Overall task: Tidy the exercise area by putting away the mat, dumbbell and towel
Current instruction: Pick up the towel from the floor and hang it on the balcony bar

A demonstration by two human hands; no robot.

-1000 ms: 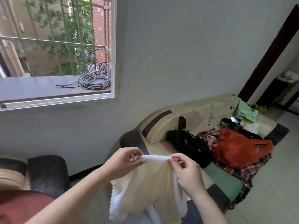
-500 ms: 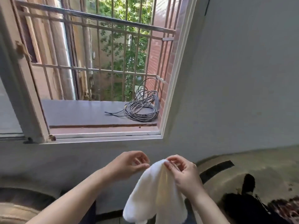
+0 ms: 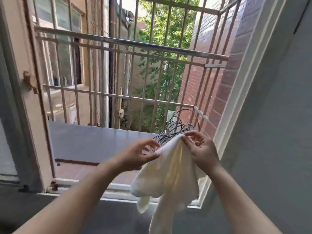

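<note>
A cream-white towel (image 3: pixel 170 176) hangs in front of the open window, bunched at its top edge and drooping below. My right hand (image 3: pixel 200 149) pinches that top edge between thumb and fingertips. My left hand (image 3: pixel 140 154) is at the towel's left edge, thumb and fingers touching the cloth in a light pinch. Both arms are raised toward the window. No mat or dumbbell shows in this view.
The window (image 3: pixel 243 92) stands open with a metal bar grille (image 3: pixel 128 43) outside. A grey outer sill (image 3: pixel 87 141) carries a coil of dark cable (image 3: pixel 175 130) just behind my hands. A grey wall (image 3: pixel 273 132) fills the right side.
My view has swung up and left from the sofa to the window. Both hands rose with the towel toward the sill, and the towel's top edge is now bunched together.
</note>
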